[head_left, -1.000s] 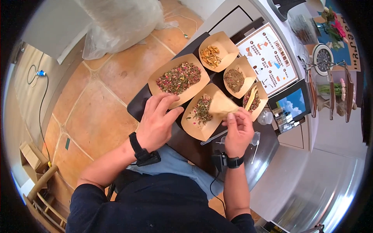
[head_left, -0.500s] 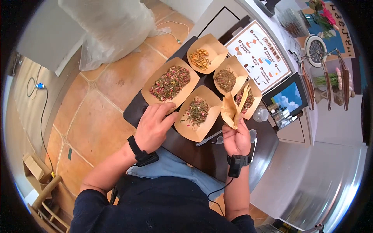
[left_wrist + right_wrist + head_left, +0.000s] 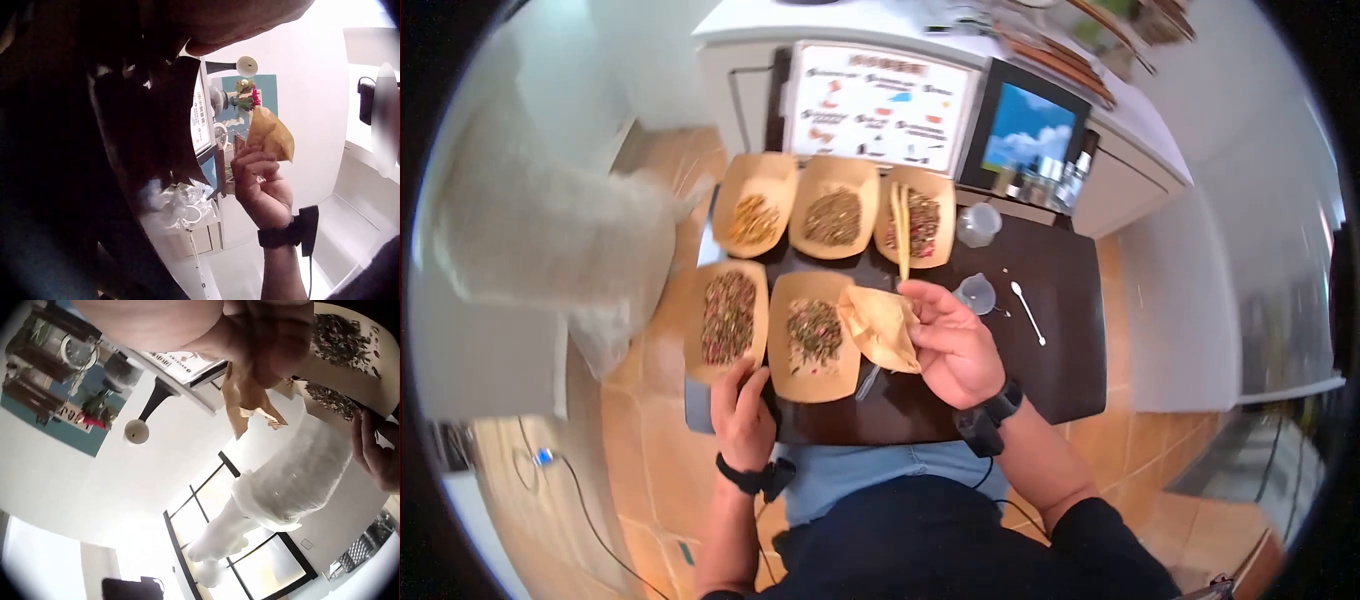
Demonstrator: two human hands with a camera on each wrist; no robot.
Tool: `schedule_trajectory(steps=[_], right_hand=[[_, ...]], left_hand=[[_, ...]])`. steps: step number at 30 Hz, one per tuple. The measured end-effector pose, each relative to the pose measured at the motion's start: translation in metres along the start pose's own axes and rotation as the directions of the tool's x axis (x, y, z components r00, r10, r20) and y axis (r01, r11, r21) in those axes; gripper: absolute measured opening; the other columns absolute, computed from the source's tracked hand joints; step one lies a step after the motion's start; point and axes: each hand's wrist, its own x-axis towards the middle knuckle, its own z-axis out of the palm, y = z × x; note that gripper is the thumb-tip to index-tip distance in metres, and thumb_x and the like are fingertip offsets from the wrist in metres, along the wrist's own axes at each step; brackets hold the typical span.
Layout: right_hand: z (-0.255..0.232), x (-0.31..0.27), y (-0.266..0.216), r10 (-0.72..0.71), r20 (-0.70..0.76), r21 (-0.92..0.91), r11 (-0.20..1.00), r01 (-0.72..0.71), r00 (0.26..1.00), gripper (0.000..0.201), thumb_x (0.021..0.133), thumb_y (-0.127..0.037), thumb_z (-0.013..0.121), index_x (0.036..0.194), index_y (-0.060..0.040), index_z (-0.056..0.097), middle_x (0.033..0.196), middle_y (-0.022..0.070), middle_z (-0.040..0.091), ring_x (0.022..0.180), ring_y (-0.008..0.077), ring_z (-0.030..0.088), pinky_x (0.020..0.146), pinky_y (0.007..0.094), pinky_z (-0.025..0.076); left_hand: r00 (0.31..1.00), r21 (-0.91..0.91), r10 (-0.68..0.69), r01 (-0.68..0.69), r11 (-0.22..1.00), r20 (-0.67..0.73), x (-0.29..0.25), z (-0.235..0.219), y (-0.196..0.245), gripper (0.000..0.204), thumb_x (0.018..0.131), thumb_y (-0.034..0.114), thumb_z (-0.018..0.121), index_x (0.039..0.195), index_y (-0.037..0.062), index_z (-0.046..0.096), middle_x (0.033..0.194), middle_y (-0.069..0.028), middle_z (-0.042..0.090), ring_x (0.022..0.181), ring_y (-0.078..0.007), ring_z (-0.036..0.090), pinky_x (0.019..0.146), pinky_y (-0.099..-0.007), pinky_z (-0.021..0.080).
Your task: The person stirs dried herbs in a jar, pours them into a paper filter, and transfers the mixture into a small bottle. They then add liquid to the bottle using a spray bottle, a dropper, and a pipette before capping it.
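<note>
My right hand [image 3: 955,345] pinches a small tan paper pouch [image 3: 880,328] between thumb and fingers, over the table just right of the front-middle paper tray [image 3: 785,385]. That tray holds mixed dried herbs and petals. In the left wrist view the pouch [image 3: 272,134] stands up from the fingertips, wide at its top. My left hand [image 3: 742,415] has its fingertips right at the near edge of the front-left paper tray [image 3: 697,350], which is filled with dried petals. The right wrist view shows the pouch [image 3: 240,403] partly hidden behind the right hand.
Behind stand three more paper trays: orange dried pieces [image 3: 753,218], brown crumbs [image 3: 833,217], and petals with wooden tongs [image 3: 902,230]. To the right are clear plastic cups [image 3: 978,226], a white stick [image 3: 1028,313] and small bottles [image 3: 1045,185]. A printed instruction board [image 3: 880,105] leans behind.
The right hand has lifted the pouch from over the herb tray and moved it right, turning it upright. The left hand stays by its tray. The head view has turned.
</note>
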Motion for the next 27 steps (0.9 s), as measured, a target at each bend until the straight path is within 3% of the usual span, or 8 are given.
schedule_trajectory(steps=[5, 8, 12, 17, 24, 25, 26, 27], right_hand=[[-0.042, -0.035, -0.070, -0.347, -0.035, -0.138, 0.930, 0.340, 0.937, 0.030, 0.094, 0.008, 0.057, 0.122, 0.0006, 0.066, 0.124, 0.0145, 0.069, 0.109, 0.0229, 0.069, 0.095, 0.0380, 0.057], [-0.087, -0.044, -0.121, -0.607, -0.184, -0.356, 0.774, 0.523, 0.773, 0.026, 0.095, 0.007, 0.056, 0.119, 0.0002, 0.065, 0.115, 0.0113, 0.071, 0.098, 0.0184, 0.069, 0.084, 0.0329, 0.058], [-0.179, -0.047, -0.166, -0.660, -0.303, -0.576, 0.702, 0.420, 0.688, 0.025, 0.097, 0.004, 0.056, 0.119, 0.0005, 0.065, 0.111, 0.0088, 0.071, 0.088, 0.0149, 0.068, 0.074, 0.0278, 0.056], [-0.232, -0.044, -0.174, -0.577, -0.496, -0.522, 0.795, 0.308, 0.649, 0.021, 0.098, -0.009, 0.067, 0.117, -0.0009, 0.069, 0.100, 0.0052, 0.073, 0.083, 0.0123, 0.068, 0.068, 0.0253, 0.054], [-0.265, -0.037, -0.167, -0.679, -0.432, -0.725, 0.653, 0.218, 0.594, 0.023, 0.093, -0.013, 0.075, 0.113, -0.0031, 0.072, 0.098, 0.0044, 0.072, 0.082, 0.0131, 0.067, 0.067, 0.0259, 0.053], [-0.264, -0.038, -0.167, -0.815, -0.286, -0.947, 0.322, -0.016, 0.504, 0.026, 0.090, -0.013, 0.077, 0.114, -0.0046, 0.072, 0.097, 0.0049, 0.070, 0.082, 0.0145, 0.067, 0.068, 0.0271, 0.053], [-0.266, -0.039, -0.166, -0.881, -0.083, -0.958, -0.059, -0.282, 0.465, 0.030, 0.087, -0.012, 0.079, 0.115, -0.0062, 0.072, 0.096, 0.0053, 0.068, 0.081, 0.0158, 0.066, 0.069, 0.0284, 0.053], [-0.268, -0.040, -0.165, -0.916, 0.004, -0.946, -0.133, -0.295, 0.401, 0.035, 0.083, -0.012, 0.081, 0.117, -0.0092, 0.072, 0.094, 0.0066, 0.064, 0.078, 0.0178, 0.063, 0.071, 0.0311, 0.053]], left_hand=[[0.997, 0.026, 0.041, -0.042, 0.999, 0.063, 0.000, -0.002, 0.009, 0.033, 0.081, -0.015, 0.061, 0.108, 0.0002, 0.070, 0.122, -0.0194, 0.064, 0.107, -0.0390, 0.062, 0.092, -0.0442, 0.052], [0.998, 0.078, 0.021, -0.025, 0.997, 0.053, 0.006, -0.003, 0.021, 0.031, 0.083, -0.013, 0.062, 0.110, 0.0010, 0.069, 0.123, -0.0198, 0.063, 0.111, -0.0398, 0.061, 0.095, -0.0466, 0.049], [0.999, 0.115, 0.047, -0.050, 0.992, 0.024, 0.020, -0.005, 0.049, 0.032, 0.082, -0.010, 0.065, 0.112, 0.0024, 0.068, 0.127, -0.0196, 0.061, 0.119, -0.0394, 0.058, 0.100, -0.0491, 0.047], [0.995, 0.084, 0.096, -0.098, 0.992, 0.020, 0.041, 0.008, 0.094, 0.033, 0.079, -0.008, 0.069, 0.110, 0.0032, 0.069, 0.131, -0.0183, 0.061, 0.122, -0.0380, 0.057, 0.105, -0.0502, 0.044], [0.981, 0.024, 0.152, -0.155, 0.988, 0.121, 0.062, 0.040, 0.133, 0.030, 0.079, -0.006, 0.071, 0.108, 0.0032, 0.070, 0.126, -0.0185, 0.062, 0.118, -0.0383, 0.058, 0.102, -0.0482, 0.045], [0.974, 0.024, 0.146, -0.152, 0.988, 0.172, 0.064, 0.042, 0.140, 0.028, 0.081, -0.005, 0.071, 0.108, 0.0030, 0.070, 0.127, -0.0190, 0.062, 0.120, -0.0379, 0.058, 0.104, -0.0475, 0.045], [0.965, 0.023, 0.140, -0.149, 0.989, 0.221, 0.066, 0.046, 0.147, 0.026, 0.083, -0.003, 0.071, 0.108, 0.0029, 0.069, 0.127, -0.0194, 0.062, 0.122, -0.0375, 0.057, 0.106, -0.0467, 0.044], [0.957, 0.036, 0.154, -0.168, 0.985, 0.246, 0.068, 0.050, 0.152, 0.028, 0.082, -0.002, 0.072, 0.109, 0.0035, 0.069, 0.127, -0.0189, 0.062, 0.121, -0.0381, 0.057, 0.105, -0.0474, 0.044]])
